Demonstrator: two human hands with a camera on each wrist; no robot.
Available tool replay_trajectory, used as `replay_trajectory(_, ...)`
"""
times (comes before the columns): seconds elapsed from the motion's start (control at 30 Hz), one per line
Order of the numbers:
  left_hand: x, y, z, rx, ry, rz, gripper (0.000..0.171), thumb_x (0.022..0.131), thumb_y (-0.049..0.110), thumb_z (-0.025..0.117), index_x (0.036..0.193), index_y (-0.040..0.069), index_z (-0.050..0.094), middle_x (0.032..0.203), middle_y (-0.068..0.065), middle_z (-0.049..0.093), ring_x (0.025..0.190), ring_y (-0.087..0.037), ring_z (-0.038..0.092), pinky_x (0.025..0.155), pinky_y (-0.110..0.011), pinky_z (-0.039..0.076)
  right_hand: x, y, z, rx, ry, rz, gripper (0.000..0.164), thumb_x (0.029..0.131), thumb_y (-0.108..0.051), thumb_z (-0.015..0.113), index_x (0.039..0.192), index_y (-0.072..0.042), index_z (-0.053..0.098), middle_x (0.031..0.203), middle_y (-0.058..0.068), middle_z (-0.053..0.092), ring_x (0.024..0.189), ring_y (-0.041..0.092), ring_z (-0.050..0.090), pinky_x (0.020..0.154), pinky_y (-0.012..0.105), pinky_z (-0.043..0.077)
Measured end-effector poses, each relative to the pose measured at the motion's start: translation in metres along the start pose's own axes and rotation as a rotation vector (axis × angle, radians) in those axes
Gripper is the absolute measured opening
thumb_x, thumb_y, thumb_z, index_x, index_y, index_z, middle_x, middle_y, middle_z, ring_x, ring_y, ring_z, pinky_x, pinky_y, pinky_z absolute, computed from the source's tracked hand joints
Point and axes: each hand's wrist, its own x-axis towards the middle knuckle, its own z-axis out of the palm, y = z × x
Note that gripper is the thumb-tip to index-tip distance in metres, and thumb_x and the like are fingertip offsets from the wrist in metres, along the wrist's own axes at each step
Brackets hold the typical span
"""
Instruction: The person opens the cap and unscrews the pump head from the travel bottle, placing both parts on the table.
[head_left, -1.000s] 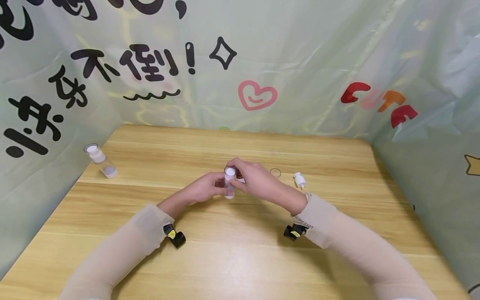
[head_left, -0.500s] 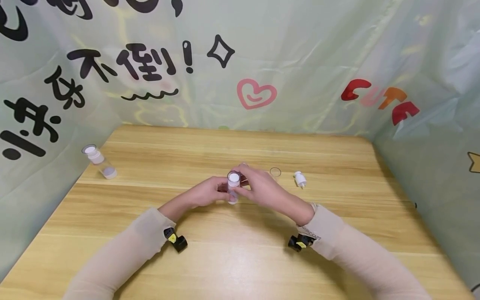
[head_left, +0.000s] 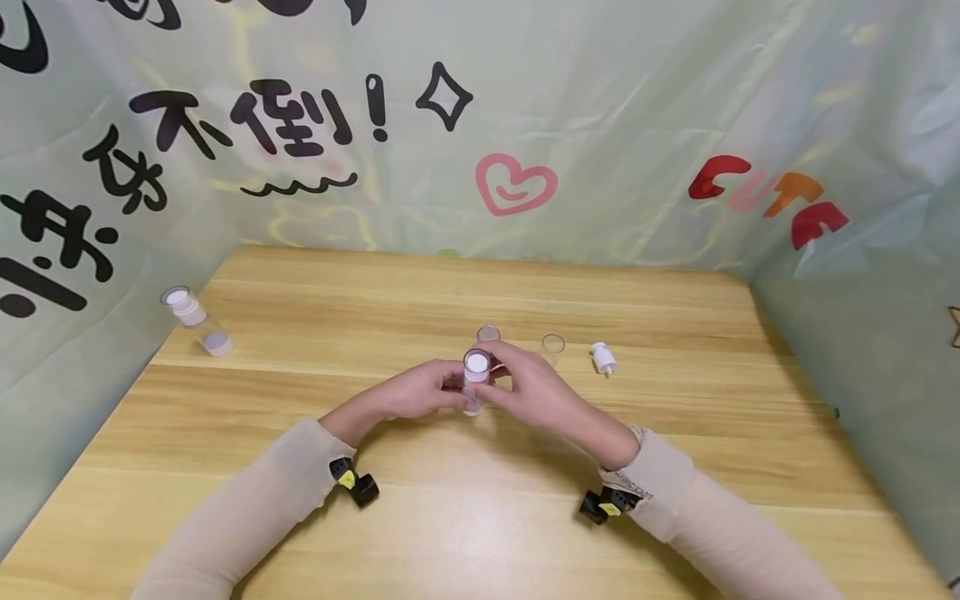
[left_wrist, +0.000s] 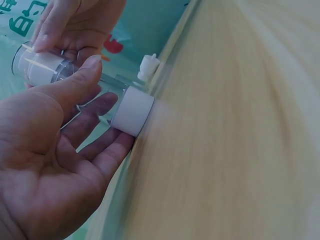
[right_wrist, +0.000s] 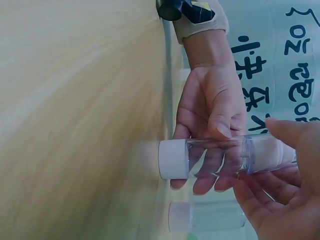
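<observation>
A clear pump bottle (head_left: 476, 385) with a white base and a white pump top under a clear cap stands upright at mid-table. My left hand (head_left: 420, 390) holds its clear body, thumb on the near side and fingers behind. Up at the cap, my right hand (head_left: 536, 390) pinches it between thumb and fingers. The right wrist view shows the bottle's white base (right_wrist: 172, 159) at the tabletop and the left hand's fingers (right_wrist: 222, 117) around the body. Just behind stands a second clear bottle (right_wrist: 215, 216), partly hidden by the right hand in the head view.
A white pump head (head_left: 603, 358) lies to the right of the hands. Beside it is a clear, round-rimmed piece (head_left: 553, 343), hard to make out. Another capped pump bottle (head_left: 198, 322) stands at the table's left. Printed cloth (head_left: 600, 125) surrounds the wooden table (head_left: 375, 517).
Both hands and the bottle between them have shifted slightly right and nearer in the head view. The clear bottle behind now shows more. Both hands keep their hold.
</observation>
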Motion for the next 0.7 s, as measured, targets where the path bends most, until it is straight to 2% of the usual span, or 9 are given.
replay_trajectory(0.2,0.0031,0.0015,0.0024,0.036,0.0,0.019,0.033,0.091,0.022,0.071,0.121,0.01,0.062,0.119,0.001,0.066,0.112,-0.013,0.06,0.1,-0.03,0.047,-0.0021,0.0014,-0.0006,0.065,0.032,0.0,0.043,0.089,-0.02,0.075,0.127,-0.008,0.059,0.105,-0.002,0.066,0.097,0.012,0.063,0.09,0.029,0.053)
replay_trajectory(0.47,0.006,-0.0011,0.0069,-0.026,0.035,0.047,0.036,0.088,0.017,0.075,0.119,0.006,0.061,0.119,-0.004,0.067,0.108,-0.016,0.063,0.096,-0.029,0.05,-0.0042,0.0034,-0.0006,0.128,0.053,0.035,0.039,0.09,-0.019,0.073,0.127,-0.009,0.062,0.108,0.001,0.069,0.098,0.016,0.064,0.086,0.044,0.055)
replay_trajectory(0.63,0.0052,-0.0013,0.0081,-0.092,0.082,0.044,0.04,0.085,0.016,0.078,0.121,0.007,0.062,0.12,-0.005,0.066,0.113,-0.019,0.062,0.097,-0.03,0.05,-0.0037,0.0044,0.0002,0.15,0.054,0.038,0.037,0.091,-0.017,0.072,0.125,-0.009,0.062,0.112,0.002,0.068,0.102,0.017,0.064,0.09,0.036,0.054)
replay_trajectory(0.7,0.0044,-0.0008,0.0088,-0.109,0.098,0.044,0.039,0.085,0.015,0.078,0.121,0.007,0.062,0.12,-0.006,0.066,0.114,-0.019,0.061,0.096,-0.03,0.05,-0.003,0.005,0.0007,0.159,0.054,0.038,0.037,0.091,-0.017,0.072,0.126,-0.008,0.062,0.112,0.003,0.068,0.102,0.017,0.064,0.09,0.036,0.054)
